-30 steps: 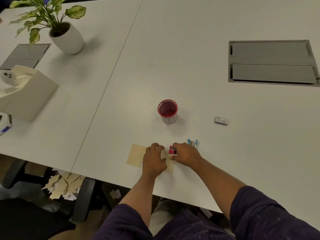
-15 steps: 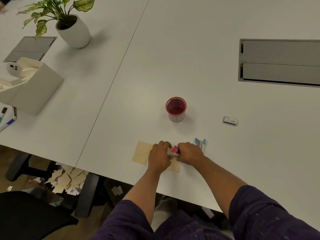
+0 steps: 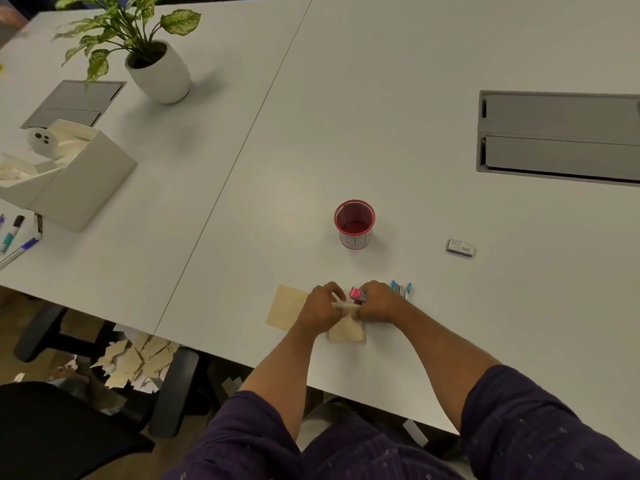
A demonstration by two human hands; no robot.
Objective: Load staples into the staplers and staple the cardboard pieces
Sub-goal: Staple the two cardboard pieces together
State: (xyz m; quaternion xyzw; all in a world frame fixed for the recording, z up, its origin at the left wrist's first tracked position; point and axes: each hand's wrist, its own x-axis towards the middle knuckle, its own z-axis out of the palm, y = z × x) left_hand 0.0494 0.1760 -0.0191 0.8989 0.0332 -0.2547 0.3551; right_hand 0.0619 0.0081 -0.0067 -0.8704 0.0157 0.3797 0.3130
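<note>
The right hand (image 3: 379, 303) is closed around a pink stapler (image 3: 356, 294), whose pink end protrudes at the hand's 10 o'clock. The left hand (image 3: 320, 304) pinches the upper edge of a cardboard piece (image 3: 348, 330) with fingers curled. That edge is lifted between the two hands, directly below the stapler's nose; the rest of the piece hangs toward 6 o'clock, onto the white table (image 3: 381, 116). Whether the stapler's mouth has engaged the cardboard cannot be determined; the fingers cover the junction.

Count: two cardboard pieces on the table, the second cardboard piece (image 3: 285, 306) lying flat at the left hand's 9 o'clock, its right edge covered by that hand. Two staplers: the pink one and a blue stapler (image 3: 401, 289) just beside the right hand at its 2 o'clock, partly hidden. One red cup (image 3: 355, 223) at 12 o'clock from the hands, well apart. One small grey box (image 3: 460, 247) at 2 o'clock; its label is illegible.

Cardboard scraps (image 3: 138, 362) lie on the floor at 8 o'clock, too jumbled to count.
</note>
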